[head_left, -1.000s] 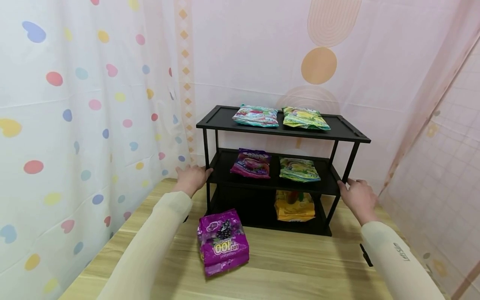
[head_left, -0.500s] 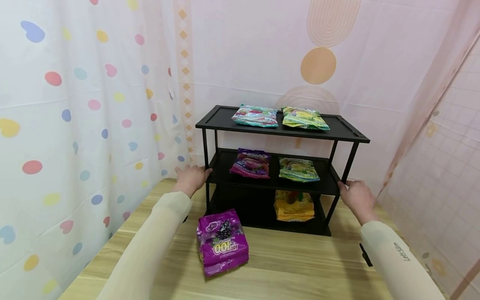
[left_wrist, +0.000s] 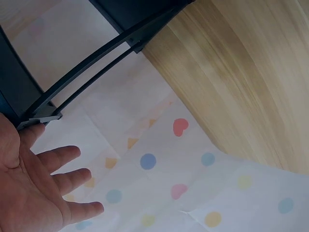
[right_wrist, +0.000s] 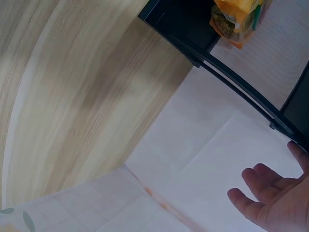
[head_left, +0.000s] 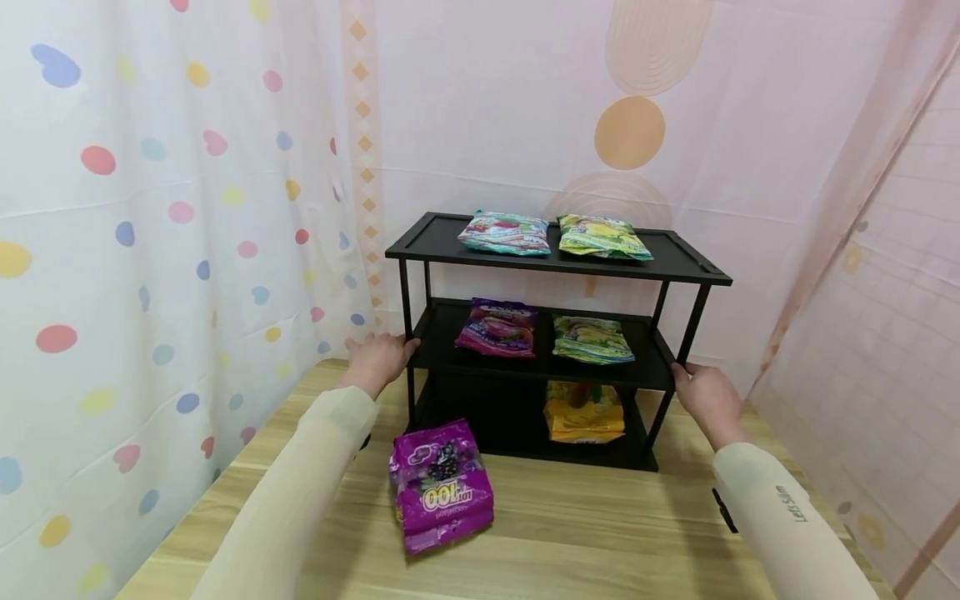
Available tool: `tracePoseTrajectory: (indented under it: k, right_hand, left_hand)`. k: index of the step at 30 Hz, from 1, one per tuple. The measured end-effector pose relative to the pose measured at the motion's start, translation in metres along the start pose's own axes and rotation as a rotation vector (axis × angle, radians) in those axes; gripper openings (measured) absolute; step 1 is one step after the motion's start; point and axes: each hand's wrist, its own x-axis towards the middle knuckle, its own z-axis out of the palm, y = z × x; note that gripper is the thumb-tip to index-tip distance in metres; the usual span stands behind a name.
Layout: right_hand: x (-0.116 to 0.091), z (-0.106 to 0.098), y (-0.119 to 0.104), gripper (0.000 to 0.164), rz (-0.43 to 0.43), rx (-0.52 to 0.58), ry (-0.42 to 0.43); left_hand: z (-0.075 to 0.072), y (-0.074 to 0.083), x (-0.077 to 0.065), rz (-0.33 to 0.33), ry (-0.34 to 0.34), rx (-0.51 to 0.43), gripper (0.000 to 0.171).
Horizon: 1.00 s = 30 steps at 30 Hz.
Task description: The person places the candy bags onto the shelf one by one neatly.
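Note:
A black three-tier shelf rack (head_left: 480,367) stands on the wooden table. In the head view my left hand (head_left: 377,360) is at its left side, thumb over the middle tier's edge. The left wrist view shows that hand (left_wrist: 41,179) with the index finger against the tier's edge and the other fingers spread away. My right hand (head_left: 711,400) holds the middle tier's right end by the front post, its thumb on the edge. In the right wrist view the right hand's (right_wrist: 275,193) index finger touches the edge from below. A purple candy bag (head_left: 442,487) lies in front of the rack.
Teal-and-white (head_left: 505,232) and yellow-green (head_left: 603,237) candy bags lie on the top tier. On the middle tier are a dark purple bag (head_left: 497,329) and a green-yellow bag (head_left: 592,340). An orange bag (head_left: 583,412) sits on the bottom tier. Patterned curtains (head_left: 187,208) surround the table (head_left: 570,533).
The whole head view has shifted slightly, so everything sits a little further left. Both hands keep their places on the rack, and the bags have not moved on it.

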Motion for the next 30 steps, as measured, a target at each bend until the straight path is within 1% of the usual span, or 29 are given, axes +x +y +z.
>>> tracePoseTrajectory:
  k: [8, 13, 17, 22, 25, 30]
  right_hand:
    - [0.000, -0.001, 0.000, 0.066, 0.011, -0.012, -0.041]
    - [0.000, -0.002, -0.003, 0.065, 0.024, -0.013, -0.037]
    - [-0.001, -0.002, -0.004, 0.063, 0.030, -0.011, -0.029]
    - [0.000, 0.000, -0.003, 0.062, 0.012, -0.003, -0.028]
    - [0.001, 0.001, -0.003, 0.062, 0.007, 0.003, -0.016]
    - [0.002, 0.000, -0.004, 0.060, 0.012, 0.005, -0.008]
  left_hand:
    - [0.005, -0.002, 0.001, -0.004, 0.001, -0.035, 0.058]
    - [0.006, -0.004, 0.003, -0.013, 0.001, -0.055, 0.059]
    - [0.007, -0.006, 0.004, -0.003, -0.006, -0.060, 0.060]
    - [0.009, -0.010, 0.005, 0.007, -0.019, -0.067, 0.063]
    - [0.008, -0.013, 0.003, 0.012, -0.027, -0.109, 0.064]
    - [0.009, -0.020, 0.000, 0.030, -0.048, -0.209, 0.067]
